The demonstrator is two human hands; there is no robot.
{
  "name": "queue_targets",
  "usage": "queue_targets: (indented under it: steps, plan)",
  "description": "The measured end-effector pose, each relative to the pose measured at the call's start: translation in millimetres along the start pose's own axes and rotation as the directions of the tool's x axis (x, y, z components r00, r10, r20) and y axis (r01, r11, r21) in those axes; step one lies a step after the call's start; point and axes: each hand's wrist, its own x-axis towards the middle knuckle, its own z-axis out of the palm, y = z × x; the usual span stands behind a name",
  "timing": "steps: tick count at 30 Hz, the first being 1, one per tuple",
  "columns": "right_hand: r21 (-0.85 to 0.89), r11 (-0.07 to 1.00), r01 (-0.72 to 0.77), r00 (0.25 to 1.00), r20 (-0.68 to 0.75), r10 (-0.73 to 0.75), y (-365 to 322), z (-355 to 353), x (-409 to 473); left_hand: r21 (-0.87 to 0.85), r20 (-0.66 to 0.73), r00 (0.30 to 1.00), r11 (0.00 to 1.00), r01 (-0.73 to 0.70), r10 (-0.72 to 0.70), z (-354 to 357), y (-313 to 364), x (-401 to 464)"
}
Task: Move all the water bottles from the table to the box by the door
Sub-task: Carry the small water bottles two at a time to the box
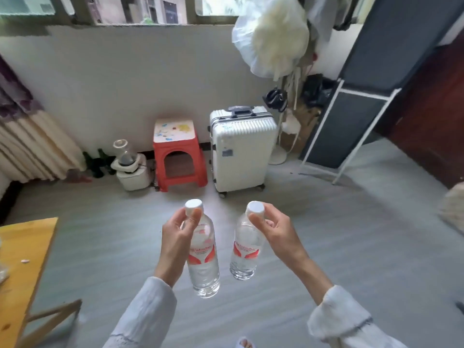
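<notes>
Pinching one water bottle [204, 257] at its cap, the left hand [175, 232] matched the right hand [273, 229] pinching another [244, 249] over open grey floor [351, 234], table edge [47, 237] well left

table [22, 259]: cut off at left edge | label words on both bottles [203, 249]: too blurry to read | woven thing [453, 209]: cut off at right edge | foot [244, 344]: only toes show at the bottom
</notes>
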Motion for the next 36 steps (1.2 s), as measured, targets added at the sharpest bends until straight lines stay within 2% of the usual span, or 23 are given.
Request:
queue_targets:
  steps: [6,11,15,24,36]
  plan:
    - [-0.047,0.998,-0.03,0.959,-0.281,0.015,15,-129,-11,0.018,0.319,0.947,0.999,0.029,-0.033,152,1,22]
    - [-0.034,0.998,-0.05,0.854,-0.519,0.025,30,-224,-15,0.058,0.548,0.836,0.998,-0.014,-0.02,264,4,37]
    - [-0.045,0.997,-0.057,0.76,-0.65,0.014,43,-291,-5,0.102,0.667,0.745,0.989,-0.106,0.011,349,4,61]
    - [-0.043,0.993,-0.106,0.577,-0.817,0.026,64,-443,58,0.1,0.805,0.594,0.986,-0.135,-0.001,538,6,146]
    - [0.009,0.993,-0.115,0.436,-0.898,0.059,89,-626,120,0.174,0.88,0.469,0.967,-0.187,-0.068,763,13,206]
